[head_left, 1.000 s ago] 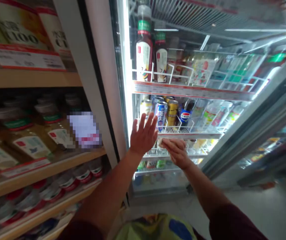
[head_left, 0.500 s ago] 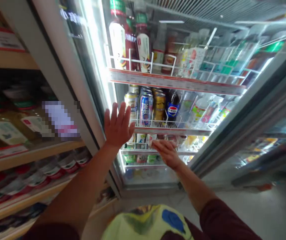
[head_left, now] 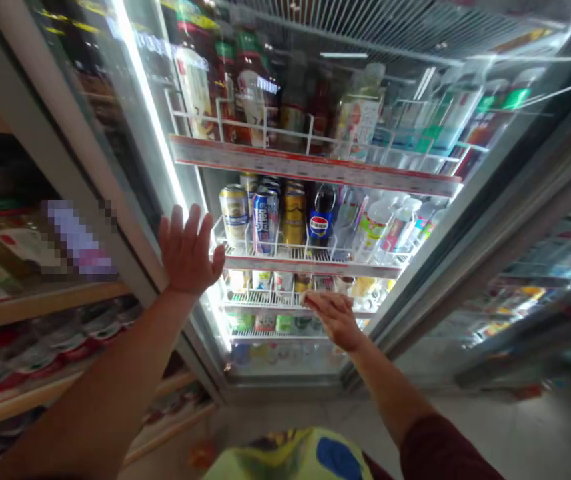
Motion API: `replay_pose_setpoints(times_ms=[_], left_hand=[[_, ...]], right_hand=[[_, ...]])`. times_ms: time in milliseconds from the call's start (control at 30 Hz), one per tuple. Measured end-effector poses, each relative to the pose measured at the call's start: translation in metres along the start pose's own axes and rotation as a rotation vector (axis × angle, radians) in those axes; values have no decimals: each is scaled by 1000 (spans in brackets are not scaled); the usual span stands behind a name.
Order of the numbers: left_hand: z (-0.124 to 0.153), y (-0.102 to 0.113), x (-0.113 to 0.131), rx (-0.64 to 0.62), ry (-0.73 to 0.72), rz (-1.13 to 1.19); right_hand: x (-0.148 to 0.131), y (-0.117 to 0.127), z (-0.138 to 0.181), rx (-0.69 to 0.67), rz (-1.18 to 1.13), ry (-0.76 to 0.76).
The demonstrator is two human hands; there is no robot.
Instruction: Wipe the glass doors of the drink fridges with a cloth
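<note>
My left hand (head_left: pixel 189 253) lies against the cooler's glass door (head_left: pixel 245 163) at its left side, fingers up and spread, holding nothing. My right hand (head_left: pixel 336 319) is lower and further right, in front of the lower shelves, with its fingers together and pointing left. Something small and pale shows at its fingertips; its kind cannot be made out. Behind the glass, between and above the hands, stand a white-and-gold can (head_left: pixel 235 217), a blue can (head_left: pixel 265 221), a gold can (head_left: pixel 294 217) and a dark cola bottle (head_left: pixel 321 217).
Dark juice bottles (head_left: pixel 252 100) and clear bottles (head_left: pixel 450 110) fill the upper cooler shelf. Wooden shelves (head_left: pixel 80 293) with bottles stand close on the left. The metal door frame (head_left: pixel 415 287) slants down on the right, and the tiled floor (head_left: pixel 465 427) lies below.
My view has shifted, so the cooler's shelves appear further left. My left hand appears further left and slightly lower, still spread. My right hand stays near the same spot in view.
</note>
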State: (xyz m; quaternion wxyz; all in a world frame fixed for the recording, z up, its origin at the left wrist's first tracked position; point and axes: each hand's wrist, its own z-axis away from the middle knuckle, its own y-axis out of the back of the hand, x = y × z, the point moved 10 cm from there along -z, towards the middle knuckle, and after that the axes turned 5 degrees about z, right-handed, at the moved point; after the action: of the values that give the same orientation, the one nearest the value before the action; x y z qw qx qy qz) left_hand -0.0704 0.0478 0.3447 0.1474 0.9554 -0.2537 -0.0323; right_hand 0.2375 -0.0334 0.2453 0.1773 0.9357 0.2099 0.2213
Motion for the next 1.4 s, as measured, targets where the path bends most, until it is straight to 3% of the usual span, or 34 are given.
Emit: replay_pose_setpoints(times_ms=[33, 100, 200, 267, 367, 467, 533, 600, 733, 833, 933, 1000, 1067, 1167, 1233, 1333, 1400], left_hand=[[0, 0, 1, 8, -15, -15], [0, 2, 5, 31, -51, -33], [0, 4, 8, 57, -73, 9], [0, 2, 4, 36, -31, 47], [-1, -3, -3, -4, 28, 23], [-1, -3, -4, -9, 34, -3], [-1, -3, -3, -15, 37, 13], [-1, -4, -3, -21, 43, 21], [-2, -2, 0, -4, 18, -7], [-1, 0, 4, 27, -12, -4], [-1, 0, 2, 25, 9, 9], [-1, -1, 2, 10, 12, 6], [-1, -1, 3, -2, 1, -3], [-1, -1, 3, -11, 24, 11], [-1, 0, 1, -10, 57, 32], [-2, 0, 1, -7, 68, 42], [-2, 0, 2, -8, 55, 43]], right_hand=[[-2, -2, 3, -45, -30, 61], [27, 14, -7, 12, -24, 28], [102, 68, -32, 354, 121, -219], [126, 90, -35, 514, 226, -331], [113, 85, -17, 514, 317, -351], [79, 59, 5, 332, 300, -225], [77, 52, 7, 230, 275, -157], [102, 69, -2, 299, 292, -205], [157, 109, -13, 598, 339, -490], [129, 90, -9, 531, 309, -488], [62, 48, -4, 298, 187, -272], [37, 32, -9, 192, 102, -162], [45, 39, -26, 223, 76, -169], [85, 68, -56, 448, 130, -305], [95, 73, -63, 530, 159, -380], [64, 47, -50, 421, 125, -372], [21, 17, -37, 220, 63, -210]])
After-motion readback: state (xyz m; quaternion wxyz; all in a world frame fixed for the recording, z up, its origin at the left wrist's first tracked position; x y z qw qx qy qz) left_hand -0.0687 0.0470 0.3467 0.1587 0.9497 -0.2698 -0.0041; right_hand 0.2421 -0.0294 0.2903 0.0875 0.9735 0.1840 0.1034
